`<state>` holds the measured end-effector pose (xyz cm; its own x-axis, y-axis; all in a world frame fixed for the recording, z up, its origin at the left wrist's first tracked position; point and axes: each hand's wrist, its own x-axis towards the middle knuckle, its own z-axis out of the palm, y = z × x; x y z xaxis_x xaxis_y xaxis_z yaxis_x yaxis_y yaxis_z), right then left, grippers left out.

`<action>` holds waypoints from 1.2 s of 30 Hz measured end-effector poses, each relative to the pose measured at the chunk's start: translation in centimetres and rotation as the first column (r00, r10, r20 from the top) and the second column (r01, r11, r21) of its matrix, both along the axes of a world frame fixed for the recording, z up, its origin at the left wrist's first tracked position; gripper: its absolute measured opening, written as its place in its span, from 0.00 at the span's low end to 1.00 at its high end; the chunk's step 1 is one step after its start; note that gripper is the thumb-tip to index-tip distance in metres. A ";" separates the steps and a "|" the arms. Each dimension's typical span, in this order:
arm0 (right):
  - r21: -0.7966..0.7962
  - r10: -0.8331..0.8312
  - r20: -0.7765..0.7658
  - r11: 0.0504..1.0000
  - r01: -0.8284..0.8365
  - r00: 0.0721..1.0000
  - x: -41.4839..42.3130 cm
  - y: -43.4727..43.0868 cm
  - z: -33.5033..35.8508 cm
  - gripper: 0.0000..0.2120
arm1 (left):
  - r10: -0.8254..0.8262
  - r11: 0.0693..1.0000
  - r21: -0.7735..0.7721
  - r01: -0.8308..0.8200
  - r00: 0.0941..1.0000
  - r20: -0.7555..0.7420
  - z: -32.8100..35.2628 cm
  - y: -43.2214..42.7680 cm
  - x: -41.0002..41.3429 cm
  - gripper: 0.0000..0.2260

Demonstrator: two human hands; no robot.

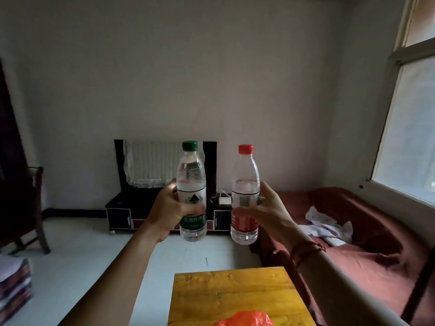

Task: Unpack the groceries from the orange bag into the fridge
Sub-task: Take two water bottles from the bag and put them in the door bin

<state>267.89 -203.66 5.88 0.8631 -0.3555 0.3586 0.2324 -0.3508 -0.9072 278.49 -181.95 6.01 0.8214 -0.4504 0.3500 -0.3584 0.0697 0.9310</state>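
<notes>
My left hand (pixel 168 211) grips a clear water bottle with a green cap and green label (pixel 191 180), held upright at chest height. My right hand (pixel 273 208) grips a second clear bottle with a red cap and red label (pixel 244 184), also upright, a short gap to the right of the first. Both bottles are raised in front of me, above the floor. The orange plastic bag (pixel 244 319) lies crumpled on a yellow wooden table (pixel 235 290) at the bottom edge, only its top showing. No fridge is in view.
A dark TV cabinet (pixel 122 212) with a lace-covered screen stands against the far wall. A sofa under a maroon cover (pixel 367 231) with white crumpled cloth runs along the right below a window. A wooden chair (pixel 35 208) and stacked items (pixel 14 285) are at left.
</notes>
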 end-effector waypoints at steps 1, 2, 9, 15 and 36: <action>0.002 0.022 -0.001 1.000 -0.022 1.000 0.6 1.0 -0.1 0.29 | 0.033 0.999 -0.003 -0.033 0.999 -0.006 -0.1 1.3 0.0 0.25; 0.005 0.049 0.000 0.999 -0.049 0.999 1.2 2.1 -0.1 0.30 | 0.070 0.997 -0.008 -0.071 0.997 -0.010 -0.1 2.7 -0.1 0.25; -0.010 0.287 -0.011 0.958 -0.288 0.958 4.6 12.4 0.3 0.29 | 0.333 0.942 -0.030 -0.334 0.942 -0.035 -0.5 14.2 -2.3 0.23; 0.007 0.481 -0.024 0.877 -0.481 0.876 5.3 23.8 0.0 0.29 | 0.535 0.843 -0.024 -0.538 0.841 -0.081 -1.3 25.4 -6.9 0.23; 0.107 0.993 -0.036 0.114 -0.988 0.110 -0.5 57.5 -2.7 0.31 | 0.990 0.106 0.049 -0.993 0.101 -0.096 -2.8 48.1 -30.0 0.26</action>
